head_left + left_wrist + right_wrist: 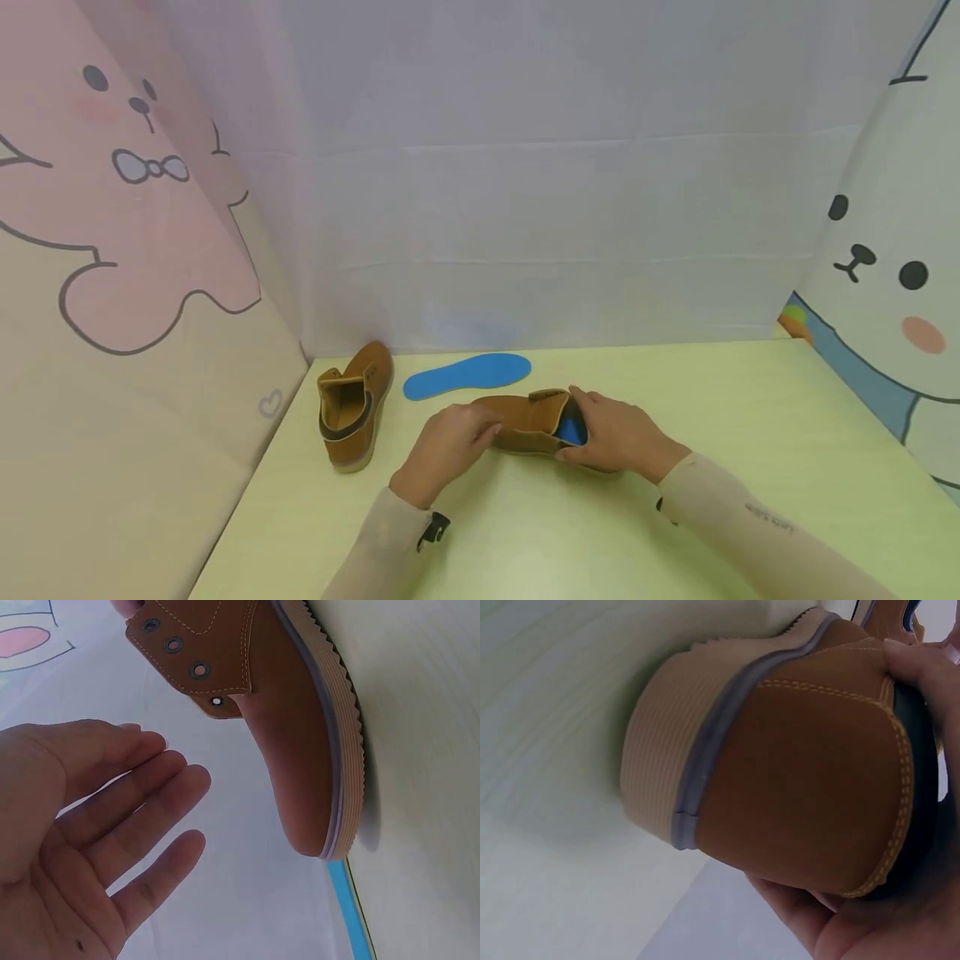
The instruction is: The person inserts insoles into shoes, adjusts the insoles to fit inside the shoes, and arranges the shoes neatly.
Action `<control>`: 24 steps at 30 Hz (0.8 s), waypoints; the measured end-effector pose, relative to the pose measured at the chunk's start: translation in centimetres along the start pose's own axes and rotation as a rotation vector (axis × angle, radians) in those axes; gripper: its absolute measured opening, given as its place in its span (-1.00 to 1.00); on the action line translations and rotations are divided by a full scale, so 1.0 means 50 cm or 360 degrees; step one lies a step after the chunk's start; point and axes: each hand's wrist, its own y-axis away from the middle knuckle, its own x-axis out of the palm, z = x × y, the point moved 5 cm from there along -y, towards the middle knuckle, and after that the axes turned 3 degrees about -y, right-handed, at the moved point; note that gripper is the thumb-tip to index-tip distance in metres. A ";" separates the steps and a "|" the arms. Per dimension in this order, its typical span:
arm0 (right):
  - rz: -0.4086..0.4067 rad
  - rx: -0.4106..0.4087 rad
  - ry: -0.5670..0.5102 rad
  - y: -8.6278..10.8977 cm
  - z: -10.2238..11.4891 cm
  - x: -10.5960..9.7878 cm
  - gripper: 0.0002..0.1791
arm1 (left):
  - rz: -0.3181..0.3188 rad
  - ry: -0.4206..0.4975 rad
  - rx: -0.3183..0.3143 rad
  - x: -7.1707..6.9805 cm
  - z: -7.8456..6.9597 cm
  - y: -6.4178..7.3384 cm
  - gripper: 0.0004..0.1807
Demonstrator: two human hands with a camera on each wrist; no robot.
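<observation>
A brown lace-up shoe (517,414) with eyelets and a ridged tan sole (346,742) stands on the table, its toe to the left. My right hand (621,435) grips it round the heel (802,787), thumb on one side and fingers on the other. Blue insole (572,429) shows inside the shoe's opening; the rest of it is hidden. My left hand (448,442) is beside the toe, fingers loosely bent; in the left wrist view a gap separates the fingertips (191,784) from the shoe, and they hold nothing.
Behind the shoe a second blue insole (468,375) lies flat on the pale table (750,433). Another brown shoe (372,375) stands at the left, toe pointing away. Cloth walls with cartoon animals border the table at the back (562,200) and sides.
</observation>
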 end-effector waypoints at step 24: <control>-0.0162 0.0068 -0.0100 -0.005 -0.006 0.002 -0.16 | -0.0023 0.0028 -0.0053 -0.008 0.012 0.013 -0.88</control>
